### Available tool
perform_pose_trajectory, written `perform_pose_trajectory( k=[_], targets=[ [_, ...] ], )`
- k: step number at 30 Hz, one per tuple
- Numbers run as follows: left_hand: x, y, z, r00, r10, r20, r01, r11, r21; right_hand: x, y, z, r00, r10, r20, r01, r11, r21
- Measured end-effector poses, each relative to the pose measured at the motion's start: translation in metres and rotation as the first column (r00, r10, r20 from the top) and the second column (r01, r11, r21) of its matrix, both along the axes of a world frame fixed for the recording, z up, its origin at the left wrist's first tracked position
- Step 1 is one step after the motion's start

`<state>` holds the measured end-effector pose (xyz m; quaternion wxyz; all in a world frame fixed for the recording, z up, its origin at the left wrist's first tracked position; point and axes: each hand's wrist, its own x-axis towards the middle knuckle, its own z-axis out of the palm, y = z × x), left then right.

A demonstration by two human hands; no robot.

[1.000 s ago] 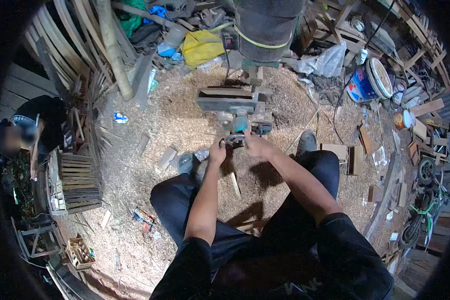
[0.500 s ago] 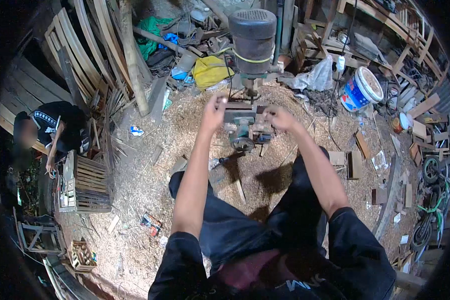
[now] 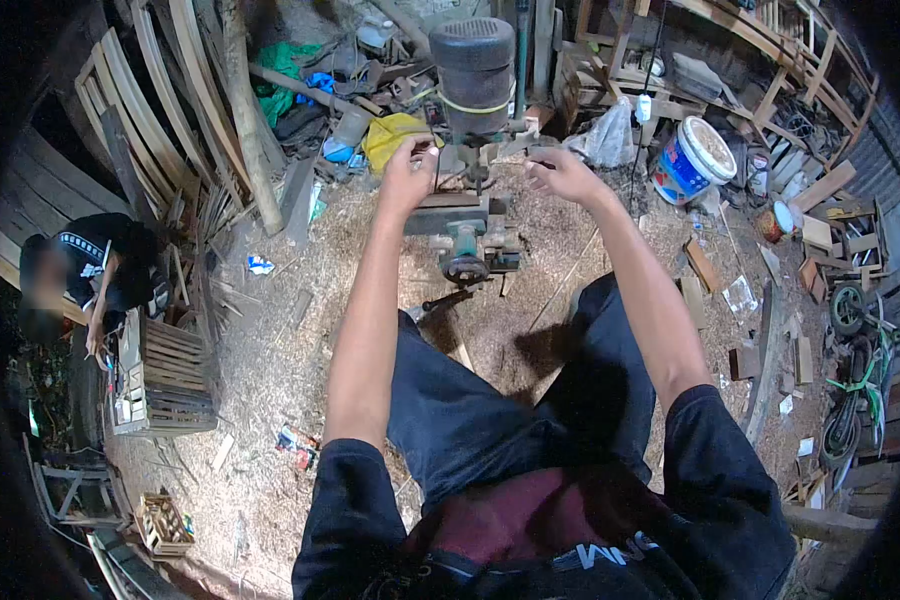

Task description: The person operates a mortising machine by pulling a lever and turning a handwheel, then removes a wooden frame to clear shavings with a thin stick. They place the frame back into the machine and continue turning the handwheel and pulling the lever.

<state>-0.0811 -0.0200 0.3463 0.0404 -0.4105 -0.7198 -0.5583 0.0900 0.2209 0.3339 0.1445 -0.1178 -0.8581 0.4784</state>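
In front of me stands a floor drilling machine with a dark, ribbed motor (image 3: 473, 80) above a green clamp base. A wooden piece (image 3: 448, 200) lies across the clamp under the spindle, and a round handwheel (image 3: 464, 268) sits below it. My left hand (image 3: 408, 178) is raised left of the spindle, fingers loosely bent and apart, with nothing visible in them. On the other side, my right hand (image 3: 562, 175) hangs in the air with fingers bent and spread, apart from the machine. A dark-handled tool (image 3: 446, 300) lies below the handwheel.
Wood shavings (image 3: 270, 370) cover the floor. A paint bucket (image 3: 694, 162) and a yellow cloth (image 3: 395, 140) are near the machine. Another person (image 3: 110, 265) sits at left beside a slatted wooden crate (image 3: 170, 375). Wood pieces and a small motorbike (image 3: 850, 380) are at right.
Both hands have risen from beside the clamp. The right hand has moved away from the clamp's right end. The whole view has shifted slightly.
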Motion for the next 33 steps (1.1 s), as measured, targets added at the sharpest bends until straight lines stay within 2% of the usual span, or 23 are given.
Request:
perform_pose_trajectory(
  k=[1, 3, 6, 7, 8, 11, 12, 14, 17, 18, 20, 21, 22, 28, 29, 30, 31, 32, 33],
  targets=[
    [-0.004, 0.003, 0.004, 1.0, 0.018, -0.012, -0.019, 0.999, -0.03, -0.002, 0.003, 0.006, 0.998, 0.013, -0.054, -0.012, 0.999, 0.036],
    [-0.01, 0.012, 0.012, 0.991, 0.085, -0.103, -0.09, 0.995, -0.042, -0.011, 0.003, 0.024, 0.999, -0.032, -0.021, 0.028, 0.989, -0.146],
    [-0.03, 0.027, 0.024, 0.941, 0.173, -0.291, -0.187, 0.982, -0.023, -0.032, 0.023, 0.043, 0.995, -0.056, -0.081, 0.045, 0.991, -0.128],
    [-0.039, 0.032, 0.029, 0.934, 0.165, -0.318, -0.19, 0.981, -0.047, -0.042, 0.032, 0.046, 0.991, -0.071, -0.113, 0.057, 0.99, -0.126],
    [-0.046, 0.037, 0.032, 0.926, 0.154, -0.344, -0.189, 0.979, -0.071, -0.042, 0.033, 0.062, 0.99, -0.133, -0.055, 0.129, 0.989, -0.077],
    [-0.069, 0.052, 0.031, 0.905, 0.152, -0.398, -0.227, 0.963, -0.148, -0.069, 0.058, 0.076, 0.961, -0.18, -0.209, 0.126, 0.961, -0.248],
    [-0.076, 0.056, 0.027, 0.892, 0.164, -0.421, -0.251, 0.955, -0.159, -0.074, 0.061, 0.086, 0.956, -0.218, -0.197, 0.158, 0.946, -0.282],
    [-0.084, 0.062, 0.022, 0.854, 0.196, -0.481, -0.29, 0.949, -0.128, -0.093, 0.078, 0.094, 0.942, -0.224, -0.25, 0.154, 0.95, -0.273],
    [-0.094, 0.062, 0.023, 0.892, 0.079, -0.445, -0.213, 0.942, -0.26, -0.116, 0.101, 0.097, 0.922, -0.269, -0.279, 0.2, 0.947, -0.251],
    [-0.092, 0.062, 0.023, 0.851, 0.133, -0.508, -0.254, 0.951, -0.177, -0.127, 0.111, 0.096, 0.917, -0.27, -0.296, 0.208, 0.952, -0.224],
    [-0.093, 0.061, 0.028, 0.863, 0.099, -0.495, -0.232, 0.949, -0.214, -0.143, 0.13, 0.093, 0.918, -0.283, -0.279, 0.256, 0.958, -0.13],
    [-0.096, 0.059, 0.027, 0.87, 0.084, -0.486, -0.223, 0.946, -0.235, -0.145, 0.129, 0.095, 0.909, -0.309, -0.279, 0.276, 0.949, -0.152],
    [-0.101, 0.06, 0.019, 0.824, 0.109, -0.557, -0.23, 0.961, -0.152, -0.147, 0.128, 0.097, 0.91, -0.305, -0.283, 0.279, 0.952, -0.129],
    [-0.106, 0.059, 0.016, 0.859, 0.089, -0.503, -0.19, 0.97, -0.153, -0.18, 0.154, 0.076, 0.878, -0.317, -0.358, 0.323, 0.945, -0.047],
    [-0.106, 0.06, 0.013, 0.871, 0.077, -0.485, -0.171, 0.973, -0.152, -0.184, 0.157, 0.071, 0.887, -0.309, -0.343, 0.296, 0.951, -0.092],
    [-0.1, 0.057, 0.013, 0.866, 0.107, -0.489, -0.218, 0.96, -0.176, -0.18, 0.148, 0.072, 0.892, -0.31, -0.328, 0.281, 0.95, -0.134],
    [-0.095, 0.055, 0.003, 0.859, 0.142, -0.491, -0.235, 0.963, -0.132, -0.173, 0.14, 0.072, 0.899, -0.311, -0.307, 0.268, 0.947, -0.177],
    [-0.093, 0.056, -0.004, 0.85, 0.18, -0.495, -0.252, 0.964, -0.082, -0.159, 0.113, 0.081, 0.903, -0.352, -0.246, 0.264, 0.906, -0.33],
    [-0.09, 0.055, -0.011, 0.84, 0.219, -0.497, -0.27, 0.962, -0.032, -0.155, 0.108, 0.066, 0.898, -0.375, -0.231, 0.273, 0.885, -0.377]
  ],
)
